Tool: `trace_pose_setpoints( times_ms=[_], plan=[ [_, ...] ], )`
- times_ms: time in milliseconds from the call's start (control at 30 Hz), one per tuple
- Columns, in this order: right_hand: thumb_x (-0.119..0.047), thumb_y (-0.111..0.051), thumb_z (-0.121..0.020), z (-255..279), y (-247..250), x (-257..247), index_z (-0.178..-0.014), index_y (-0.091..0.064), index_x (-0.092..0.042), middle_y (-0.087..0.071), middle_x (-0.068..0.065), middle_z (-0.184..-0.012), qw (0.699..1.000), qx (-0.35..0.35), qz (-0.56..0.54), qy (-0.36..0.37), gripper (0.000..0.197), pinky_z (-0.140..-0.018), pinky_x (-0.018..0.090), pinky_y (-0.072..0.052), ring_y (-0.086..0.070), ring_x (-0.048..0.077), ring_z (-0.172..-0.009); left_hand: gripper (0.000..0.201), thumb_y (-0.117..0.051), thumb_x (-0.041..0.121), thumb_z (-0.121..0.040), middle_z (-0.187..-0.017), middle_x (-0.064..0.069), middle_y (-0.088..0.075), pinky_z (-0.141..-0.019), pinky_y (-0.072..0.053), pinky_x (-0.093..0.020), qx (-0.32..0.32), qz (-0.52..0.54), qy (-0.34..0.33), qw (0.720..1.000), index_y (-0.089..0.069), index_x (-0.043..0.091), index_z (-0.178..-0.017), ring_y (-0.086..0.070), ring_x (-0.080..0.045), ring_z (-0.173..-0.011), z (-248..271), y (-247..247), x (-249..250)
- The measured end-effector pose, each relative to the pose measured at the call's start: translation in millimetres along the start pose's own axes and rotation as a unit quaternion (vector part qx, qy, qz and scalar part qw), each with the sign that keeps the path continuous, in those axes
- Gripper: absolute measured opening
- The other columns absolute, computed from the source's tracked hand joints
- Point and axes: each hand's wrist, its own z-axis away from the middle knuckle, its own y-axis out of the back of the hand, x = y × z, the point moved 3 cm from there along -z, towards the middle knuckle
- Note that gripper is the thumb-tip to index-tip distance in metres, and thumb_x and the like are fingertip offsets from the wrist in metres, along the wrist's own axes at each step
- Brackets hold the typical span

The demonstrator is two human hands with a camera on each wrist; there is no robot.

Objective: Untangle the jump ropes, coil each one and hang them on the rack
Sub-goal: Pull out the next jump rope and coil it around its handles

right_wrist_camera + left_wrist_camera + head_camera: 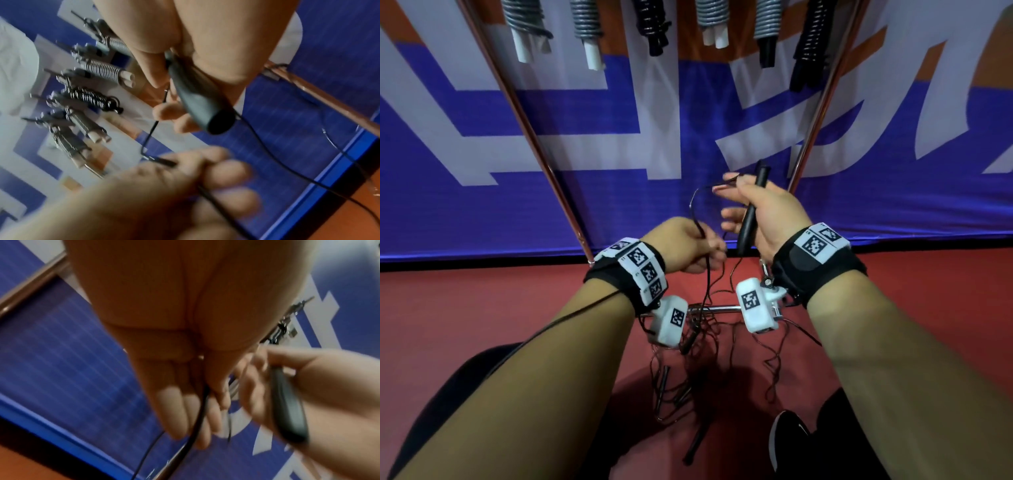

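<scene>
My right hand (pixel 760 212) grips a black jump rope handle (pixel 751 212) upright in the palm; the same handle (pixel 197 97) fills the right wrist view, and the thin rope runs over my index finger. My left hand (pixel 688 246) pinches the thin black rope (pixel 700 226) a short way from the handle; in the left wrist view the rope (pixel 197 418) passes between the curled fingers. From both hands the rope drops to a tangle of black ropes (pixel 695 370) with loose handles on the red floor between my knees.
Several coiled ropes (pixel 589 31) with white or black handles hang from the rack at the top. Two slanted rack poles (pixel 544 154) frame a blue and white banner. A chrome base bar (pixel 719 310) lies on the floor. My black shoe (pixel 787 435) is at lower right.
</scene>
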Motion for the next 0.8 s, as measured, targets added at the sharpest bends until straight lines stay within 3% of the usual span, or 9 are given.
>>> trace_pose_setpoints(
  times_ms=[100, 233, 300, 433, 533, 600, 667, 733, 800],
  plan=[
    [-0.006, -0.058, -0.101, -3, 10, 21, -0.120, -0.072, -0.016, -0.076, 0.016, -0.125, 0.981, 0.010, 0.163, -0.100, 0.026, -0.053, 0.031, -0.054, -0.070, 0.018, -0.060, 0.014, -0.056, 0.014, -0.108, -0.103, -0.011, -0.080, -0.074, -0.063, -0.030, 0.074, 0.151, -0.058, 0.984, -0.070, 0.012, -0.106, -0.079, -0.026, -0.094, 3, 15, 24],
    [-0.006, -0.058, -0.102, 11, 10, 50, -0.115, -0.074, -0.018, -0.078, 0.009, -0.123, 0.923, -0.128, 0.304, -0.199, 0.024, -0.055, 0.029, -0.047, -0.071, 0.022, -0.066, 0.016, -0.054, 0.017, -0.109, -0.113, -0.007, -0.079, -0.086, -0.062, -0.035, 0.116, 0.305, -0.115, 0.938, -0.068, 0.012, -0.115, -0.077, -0.028, -0.106, 5, 35, 41],
    [-0.013, -0.058, -0.109, 15, 4, 51, -0.108, -0.073, -0.018, -0.080, 0.005, -0.113, 0.932, -0.166, 0.270, -0.177, 0.016, -0.060, 0.030, -0.049, -0.070, 0.020, -0.068, 0.017, -0.052, 0.017, -0.110, -0.113, -0.008, -0.078, -0.087, -0.063, -0.037, 0.131, 0.351, -0.131, 0.918, -0.067, 0.011, -0.116, -0.076, -0.029, -0.108, 5, 41, 43],
    [-0.016, -0.060, -0.110, 10, -9, 33, -0.098, -0.065, -0.011, -0.079, 0.010, -0.088, 0.969, -0.123, 0.202, -0.066, 0.014, -0.071, 0.034, -0.059, -0.071, 0.020, -0.066, 0.029, -0.052, 0.018, -0.107, -0.121, -0.012, -0.076, -0.089, -0.061, -0.037, 0.144, 0.397, -0.110, 0.900, -0.059, 0.004, -0.131, -0.074, -0.028, -0.110, 0, 46, 36],
    [-0.013, -0.060, -0.109, 9, -12, 19, -0.099, -0.064, -0.006, -0.076, 0.015, -0.084, 0.993, -0.075, 0.093, -0.022, 0.013, -0.072, 0.038, -0.064, -0.072, 0.023, -0.062, 0.057, -0.064, 0.047, -0.087, -0.120, -0.012, -0.075, -0.099, -0.056, -0.046, 0.101, 0.306, -0.043, 0.946, -0.063, 0.007, -0.128, -0.071, -0.035, -0.113, -1, 42, 28],
    [-0.012, -0.060, -0.109, 10, -13, 10, -0.101, -0.064, -0.005, -0.075, 0.018, -0.086, 0.998, -0.054, 0.016, -0.005, 0.011, -0.076, 0.043, -0.065, -0.072, 0.026, -0.064, 0.079, -0.051, 0.078, -0.088, -0.118, -0.007, -0.076, -0.107, -0.049, -0.047, 0.032, 0.243, -0.006, 0.970, -0.067, 0.011, -0.125, -0.069, -0.031, -0.119, 0, 34, 23],
    [-0.012, -0.059, -0.109, 12, -13, 1, -0.100, -0.062, -0.006, -0.075, 0.017, -0.087, 0.998, -0.040, -0.052, 0.002, 0.012, -0.074, 0.043, -0.066, -0.073, 0.025, -0.067, 0.091, -0.033, 0.094, -0.081, -0.114, 0.002, -0.077, -0.105, -0.046, -0.040, -0.019, 0.154, 0.006, 0.988, -0.072, 0.022, -0.120, -0.069, -0.017, -0.115, 1, 23, 16],
    [-0.011, -0.056, -0.110, 13, -13, -5, -0.098, -0.061, -0.007, -0.076, 0.016, -0.087, 0.995, -0.032, -0.092, 0.007, 0.013, -0.069, 0.040, -0.066, -0.074, 0.025, -0.070, 0.069, -0.052, 0.086, -0.086, -0.115, 0.007, -0.078, -0.107, -0.049, -0.038, -0.036, -0.013, -0.030, 0.999, -0.073, 0.029, -0.120, -0.069, -0.008, -0.115, 1, 14, 8],
    [-0.009, -0.054, -0.110, 14, -11, -8, -0.099, -0.060, -0.005, -0.075, 0.017, -0.086, 0.993, -0.030, -0.115, 0.014, 0.014, -0.074, 0.042, -0.066, -0.074, 0.026, -0.070, 0.032, -0.080, 0.045, -0.090, -0.111, 0.006, -0.077, -0.105, -0.053, -0.035, -0.031, -0.147, -0.065, 0.986, -0.073, 0.026, -0.115, -0.070, -0.003, -0.106, -1, 10, -3]
  ],
)
